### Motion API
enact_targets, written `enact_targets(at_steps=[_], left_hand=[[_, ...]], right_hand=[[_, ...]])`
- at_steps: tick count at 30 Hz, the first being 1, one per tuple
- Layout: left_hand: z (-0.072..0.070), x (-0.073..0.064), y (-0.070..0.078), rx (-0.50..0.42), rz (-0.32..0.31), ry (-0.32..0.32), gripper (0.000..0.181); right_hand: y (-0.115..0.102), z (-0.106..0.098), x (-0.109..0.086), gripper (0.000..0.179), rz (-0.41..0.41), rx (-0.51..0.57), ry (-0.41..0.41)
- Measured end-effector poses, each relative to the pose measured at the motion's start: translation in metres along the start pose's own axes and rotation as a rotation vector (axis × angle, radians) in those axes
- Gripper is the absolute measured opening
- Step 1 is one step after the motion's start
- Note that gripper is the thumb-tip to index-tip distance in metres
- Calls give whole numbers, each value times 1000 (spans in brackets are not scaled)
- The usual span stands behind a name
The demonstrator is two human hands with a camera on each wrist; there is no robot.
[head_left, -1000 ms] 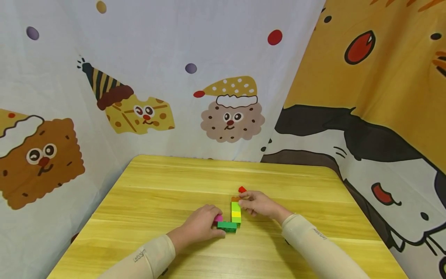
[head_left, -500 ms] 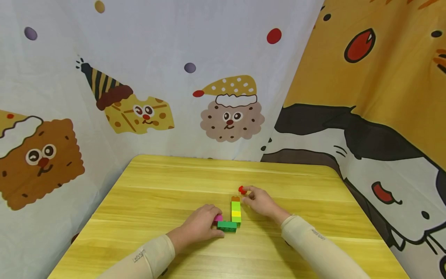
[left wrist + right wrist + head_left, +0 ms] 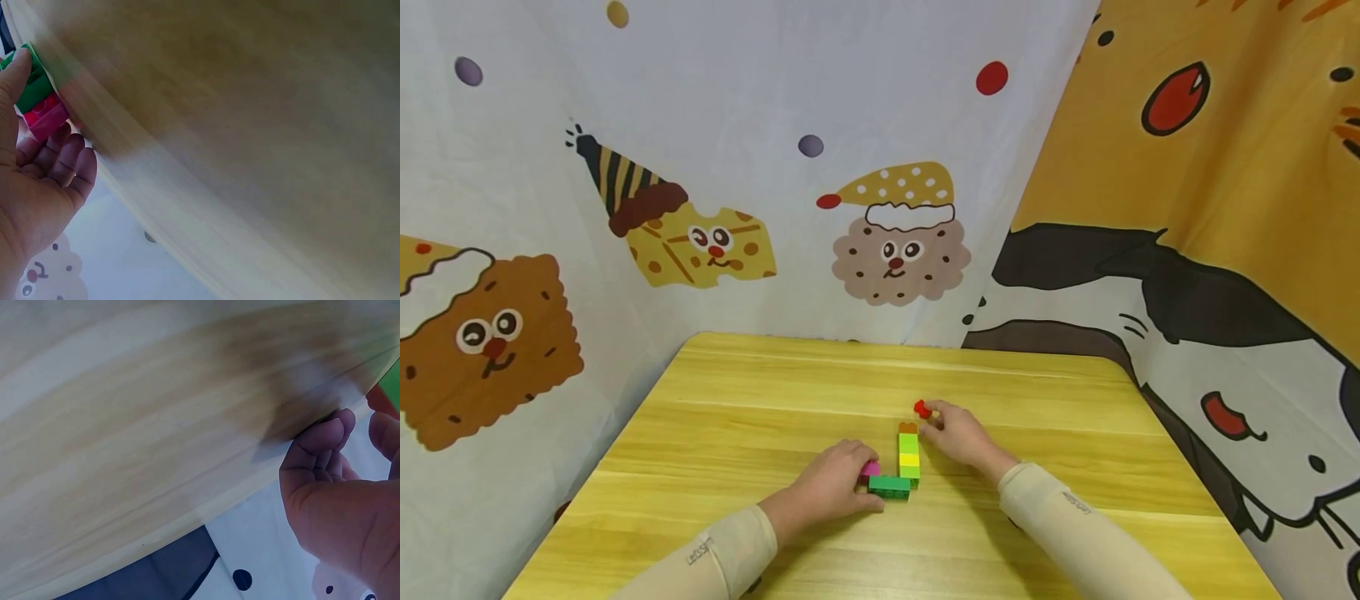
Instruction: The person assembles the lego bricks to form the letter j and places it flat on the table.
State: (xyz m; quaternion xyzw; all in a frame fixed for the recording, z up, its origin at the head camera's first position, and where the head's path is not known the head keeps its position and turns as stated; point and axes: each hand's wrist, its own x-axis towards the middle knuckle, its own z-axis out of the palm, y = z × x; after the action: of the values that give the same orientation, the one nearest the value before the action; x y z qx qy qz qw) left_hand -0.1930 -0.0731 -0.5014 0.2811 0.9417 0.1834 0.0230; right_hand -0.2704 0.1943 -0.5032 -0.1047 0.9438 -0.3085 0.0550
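My left hand [image 3: 827, 483] holds the near end of a small brick build. Its thumb lies against a dark green toy brick [image 3: 889, 487], and its fingers are beside a pink brick [image 3: 870, 469]. In the left wrist view the pink brick [image 3: 47, 119] sits against the green one [image 3: 34, 84]. From the green brick's right end a row of lime and yellow bricks [image 3: 908, 458] runs away from me, ending in an orange-brown brick [image 3: 907, 428]. Just beyond lies a loose red brick [image 3: 922, 409]. My right hand [image 3: 962, 437] touches its right side with the index fingertip, thumb apart from it.
All the bricks rest on a wooden table [image 3: 737, 400] with light grain. A cloth backdrop [image 3: 737, 108] printed with cartoon faces hangs behind the table and along its sides.
My right index finger has moved from over the orange-brown brick to the red brick, which has turned a little and shows its studs. The left hand and the build have stayed put.
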Motion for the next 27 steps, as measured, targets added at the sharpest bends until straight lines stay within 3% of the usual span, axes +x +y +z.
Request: enact_targets(at_steps=[14, 27], left_hand=[[2, 1, -3, -12, 8, -1, 73], [2, 1, -5, -21, 6, 1, 75]], right_hand=[[-8, 5, 4, 50, 31, -45, 62], [-9, 2, 21, 42, 126, -104, 111]])
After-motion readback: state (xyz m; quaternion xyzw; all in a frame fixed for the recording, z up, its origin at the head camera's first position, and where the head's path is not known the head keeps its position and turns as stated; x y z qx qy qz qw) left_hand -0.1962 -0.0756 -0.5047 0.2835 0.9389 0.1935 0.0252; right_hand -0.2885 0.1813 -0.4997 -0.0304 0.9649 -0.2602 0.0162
